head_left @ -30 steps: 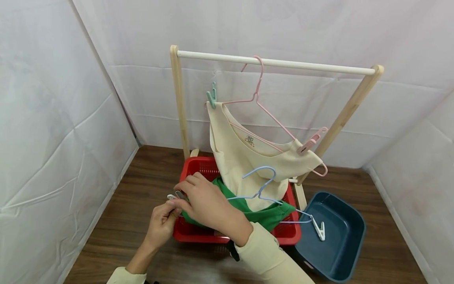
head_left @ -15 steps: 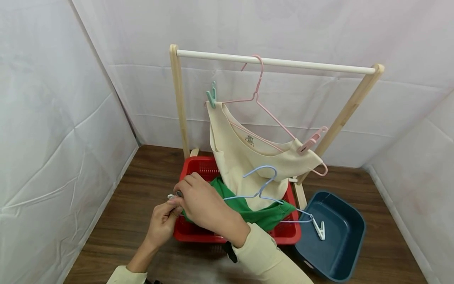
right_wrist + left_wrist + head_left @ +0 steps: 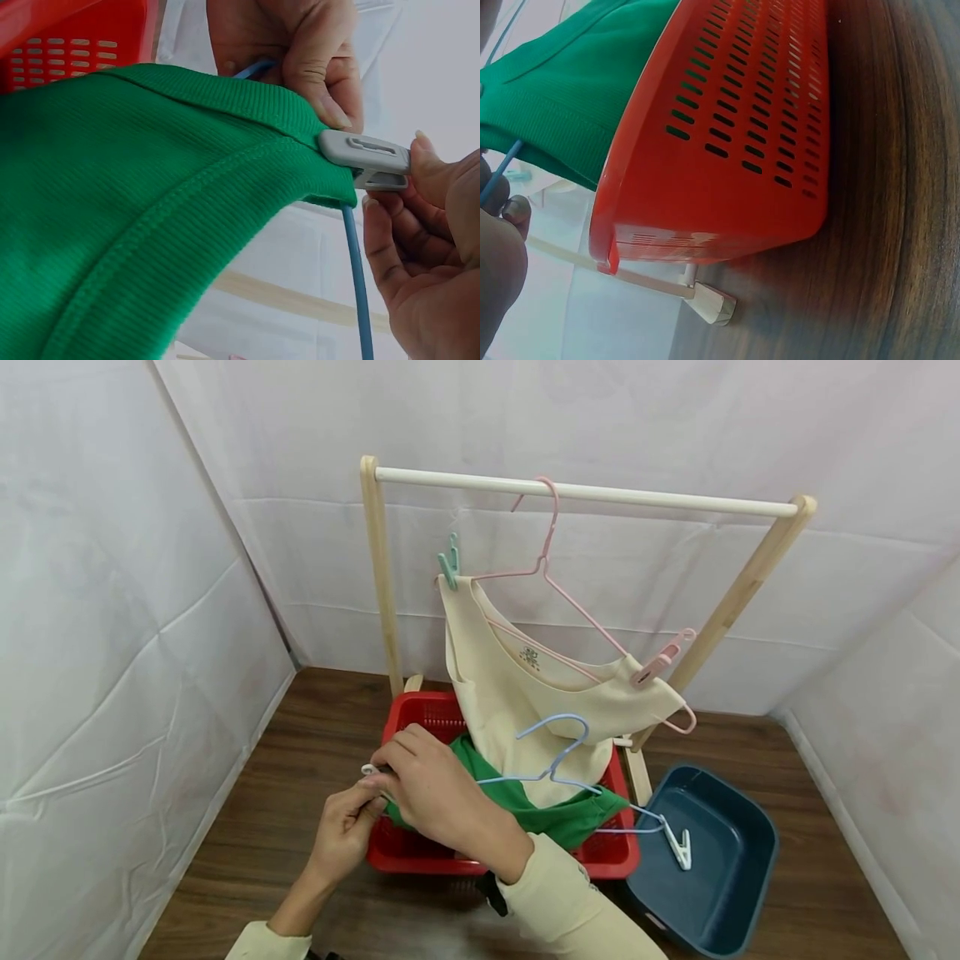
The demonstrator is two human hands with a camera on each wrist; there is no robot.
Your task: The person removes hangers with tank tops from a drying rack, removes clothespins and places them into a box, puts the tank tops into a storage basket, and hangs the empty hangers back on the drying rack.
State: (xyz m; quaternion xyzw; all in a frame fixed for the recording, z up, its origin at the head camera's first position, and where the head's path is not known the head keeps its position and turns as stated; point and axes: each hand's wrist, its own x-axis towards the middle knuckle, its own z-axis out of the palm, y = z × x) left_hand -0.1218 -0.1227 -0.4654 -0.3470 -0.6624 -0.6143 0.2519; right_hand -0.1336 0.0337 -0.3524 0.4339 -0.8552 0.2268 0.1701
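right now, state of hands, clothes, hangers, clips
left hand, pinching blue hanger
right hand, pinching grey clothespin
blue hanger, off bar
green top, on blue hanger
white clothespin, on blue hanger
cream top, on pink hanger
pink hanger, hooked over bar
mint clothespin, on cream top
pink clothespin, on cream top

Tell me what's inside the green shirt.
A blue hanger: its hook shows at the neck of the green shirt, and it sticks out at both shoulders. Cloth covers the rest of it; anything else inside is hidden.
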